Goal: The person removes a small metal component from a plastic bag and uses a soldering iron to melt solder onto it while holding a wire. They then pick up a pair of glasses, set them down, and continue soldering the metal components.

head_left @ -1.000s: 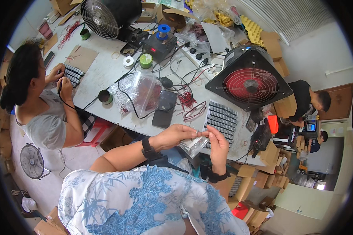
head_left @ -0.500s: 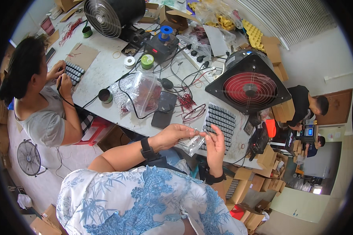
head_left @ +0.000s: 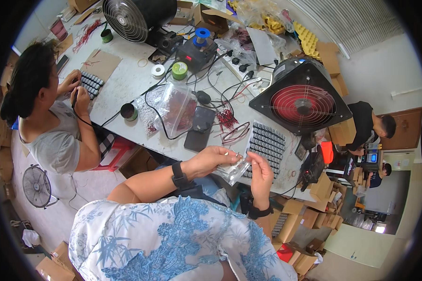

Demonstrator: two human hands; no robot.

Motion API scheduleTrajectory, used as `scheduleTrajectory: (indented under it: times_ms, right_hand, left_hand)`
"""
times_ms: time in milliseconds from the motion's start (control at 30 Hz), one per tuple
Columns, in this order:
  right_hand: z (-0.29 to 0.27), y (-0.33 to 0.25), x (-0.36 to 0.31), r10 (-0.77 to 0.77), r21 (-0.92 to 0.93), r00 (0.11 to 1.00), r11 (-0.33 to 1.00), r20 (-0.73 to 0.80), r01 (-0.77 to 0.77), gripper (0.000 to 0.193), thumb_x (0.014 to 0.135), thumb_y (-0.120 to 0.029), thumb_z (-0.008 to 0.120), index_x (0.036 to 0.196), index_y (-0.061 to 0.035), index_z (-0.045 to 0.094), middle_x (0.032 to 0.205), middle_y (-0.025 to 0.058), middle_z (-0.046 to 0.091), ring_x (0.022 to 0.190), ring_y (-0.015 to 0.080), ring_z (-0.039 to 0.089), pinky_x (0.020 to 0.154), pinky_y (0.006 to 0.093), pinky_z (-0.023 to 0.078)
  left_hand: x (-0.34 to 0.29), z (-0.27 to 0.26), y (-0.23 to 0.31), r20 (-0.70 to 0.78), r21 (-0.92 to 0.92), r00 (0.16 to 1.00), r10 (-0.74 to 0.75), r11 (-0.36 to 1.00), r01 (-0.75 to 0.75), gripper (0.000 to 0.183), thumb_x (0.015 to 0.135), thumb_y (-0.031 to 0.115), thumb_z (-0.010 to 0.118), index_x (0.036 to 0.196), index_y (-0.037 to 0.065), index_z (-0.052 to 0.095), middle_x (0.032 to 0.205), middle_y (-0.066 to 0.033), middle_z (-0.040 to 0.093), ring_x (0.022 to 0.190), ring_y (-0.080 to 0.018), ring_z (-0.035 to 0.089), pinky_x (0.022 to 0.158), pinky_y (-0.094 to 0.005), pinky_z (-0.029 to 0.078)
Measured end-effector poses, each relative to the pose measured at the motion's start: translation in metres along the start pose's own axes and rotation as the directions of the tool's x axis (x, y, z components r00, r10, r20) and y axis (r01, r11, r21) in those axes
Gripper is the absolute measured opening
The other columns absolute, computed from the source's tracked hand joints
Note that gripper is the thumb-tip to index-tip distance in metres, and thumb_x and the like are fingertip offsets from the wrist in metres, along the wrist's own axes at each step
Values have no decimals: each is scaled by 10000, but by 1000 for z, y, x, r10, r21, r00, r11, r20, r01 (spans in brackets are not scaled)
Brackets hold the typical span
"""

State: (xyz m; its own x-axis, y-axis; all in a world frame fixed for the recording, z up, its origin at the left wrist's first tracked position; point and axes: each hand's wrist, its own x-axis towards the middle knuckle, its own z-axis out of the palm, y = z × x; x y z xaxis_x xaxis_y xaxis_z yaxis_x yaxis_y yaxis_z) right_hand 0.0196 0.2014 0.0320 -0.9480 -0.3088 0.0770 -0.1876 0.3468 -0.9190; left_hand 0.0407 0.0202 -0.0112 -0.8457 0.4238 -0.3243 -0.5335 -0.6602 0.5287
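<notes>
A small clear plastic bag (head_left: 231, 174) hangs between my two hands above the table's near edge. My left hand (head_left: 212, 160) is closed on it, with a small shiny piece at the fingertips that is too small to name. My right hand (head_left: 261, 174) pinches the bag's upper right edge between thumb and fingers. Just beyond my right hand lies a block of small dark parts in rows (head_left: 267, 145) on the table. A black phone-like slab (head_left: 198, 136) lies beyond my left hand.
A square black fan with a red inside (head_left: 305, 105) stands at the right. Bags of small parts (head_left: 173, 110), red wires (head_left: 227, 119), cables and a soldering station (head_left: 194, 54) crowd the table (head_left: 122, 79). To the left a co-worker (head_left: 51, 117) handles a similar block.
My right fingers, spread half a second ago, have closed at the bag's edge. The bag is now stretched toward my right hand. The view has shifted slightly.
</notes>
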Motion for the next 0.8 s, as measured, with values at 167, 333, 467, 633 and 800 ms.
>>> scheduleTrajectory:
  times_ms: [167,333,467,633,800]
  right_hand:
    - [9,-14,3,-2,-65,1000,998,17,3,214,829,-1,517,1022,-9,608,958,85,571,872,165,544,786,258,423]
    - [12,-11,1,-5,-84,999,996,41,9,225,815,-13,542,1031,-11,606,969,91,566,885,180,542,795,267,422]
    - [12,-13,3,1,-85,998,996,61,4,209,814,-26,555,1014,-7,613,943,90,560,876,189,540,789,273,419]
    - [13,-15,4,-7,-128,997,992,79,17,164,817,-47,569,965,-4,627,908,87,555,859,185,536,777,265,415]
    - [11,-1,4,99,19,993,995,61,-100,127,825,-77,585,912,2,633,894,81,557,846,172,533,763,257,417]
  left_hand:
    - [1,-2,-4,3,17,1000,23,1000,-23,246,792,110,665,991,-18,597,949,-58,631,862,-96,576,771,-206,432]
    - [-2,1,-1,-35,44,999,7,999,-5,227,780,114,676,949,-11,591,894,-44,619,812,-83,567,733,-196,425]
    - [-1,1,-3,-34,108,999,-15,994,19,233,773,123,684,942,-7,587,865,-30,601,795,-71,550,725,-191,417]
    - [2,1,-7,-33,133,999,-8,991,12,234,770,121,686,940,-6,586,874,-27,594,800,-66,542,727,-192,416]
    - [0,1,-7,32,84,999,-26,996,23,263,765,56,646,1007,-24,582,905,-33,598,790,-66,547,705,-193,426]
